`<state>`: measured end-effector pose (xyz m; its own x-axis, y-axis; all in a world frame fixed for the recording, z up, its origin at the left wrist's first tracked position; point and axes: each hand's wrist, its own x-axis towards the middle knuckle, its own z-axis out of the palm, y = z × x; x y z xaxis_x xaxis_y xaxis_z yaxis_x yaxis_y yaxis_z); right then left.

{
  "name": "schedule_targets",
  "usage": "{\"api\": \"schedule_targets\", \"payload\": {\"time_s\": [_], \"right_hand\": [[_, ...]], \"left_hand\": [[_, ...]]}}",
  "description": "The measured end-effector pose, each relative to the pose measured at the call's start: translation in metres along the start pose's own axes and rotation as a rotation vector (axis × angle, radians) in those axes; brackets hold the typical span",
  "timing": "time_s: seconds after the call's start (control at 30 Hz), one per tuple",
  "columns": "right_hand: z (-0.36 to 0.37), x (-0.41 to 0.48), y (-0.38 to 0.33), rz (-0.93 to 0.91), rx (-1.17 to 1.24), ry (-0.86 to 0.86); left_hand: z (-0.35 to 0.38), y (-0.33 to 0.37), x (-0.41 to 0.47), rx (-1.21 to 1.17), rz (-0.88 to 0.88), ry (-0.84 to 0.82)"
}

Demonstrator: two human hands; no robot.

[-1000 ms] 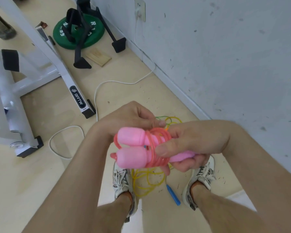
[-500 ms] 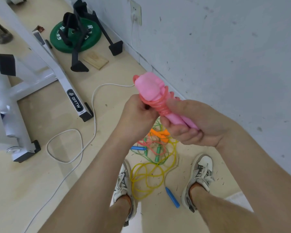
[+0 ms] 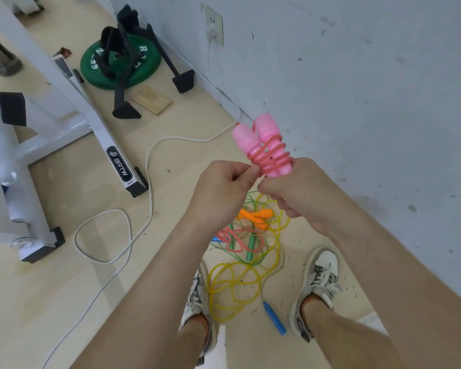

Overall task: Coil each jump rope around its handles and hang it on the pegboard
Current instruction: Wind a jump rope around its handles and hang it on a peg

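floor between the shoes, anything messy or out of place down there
Yes: a tangle of jump ropes lies between the shoes, yellow, green and red cords snarled around orange handles. A blue handle lies apart by the right shoe. A white cable also loops loose across the floor.

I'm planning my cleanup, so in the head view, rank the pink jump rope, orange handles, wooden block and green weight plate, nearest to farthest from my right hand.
1. pink jump rope: gripped in the right hand.
2. orange handles: on the floor below the hand.
3. wooden block: on the floor, farther up-left.
4. green weight plate: beyond the block, farthest.
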<state>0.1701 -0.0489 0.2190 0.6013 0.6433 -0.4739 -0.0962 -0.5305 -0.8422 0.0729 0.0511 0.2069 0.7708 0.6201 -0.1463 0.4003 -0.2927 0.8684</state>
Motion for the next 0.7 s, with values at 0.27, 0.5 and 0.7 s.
{"api": "schedule_targets", "payload": {"time_s": [0.27, 0.5, 0.7], "right_hand": [[-0.007, -0.003, -0.004, -0.042, -0.047, -0.105], [-0.017, -0.009, -0.006, -0.010, 0.089, -0.332], [0.000, -0.003, -0.003, -0.055, 0.059, -0.137]], "left_hand": [[-0.007, -0.001, -0.001, -0.217, -0.061, -0.080], [0.003, 0.014, -0.013, -0.475, -0.076, -0.122], [0.014, -0.001, -0.001, -0.140, 0.077, 0.218]]}}
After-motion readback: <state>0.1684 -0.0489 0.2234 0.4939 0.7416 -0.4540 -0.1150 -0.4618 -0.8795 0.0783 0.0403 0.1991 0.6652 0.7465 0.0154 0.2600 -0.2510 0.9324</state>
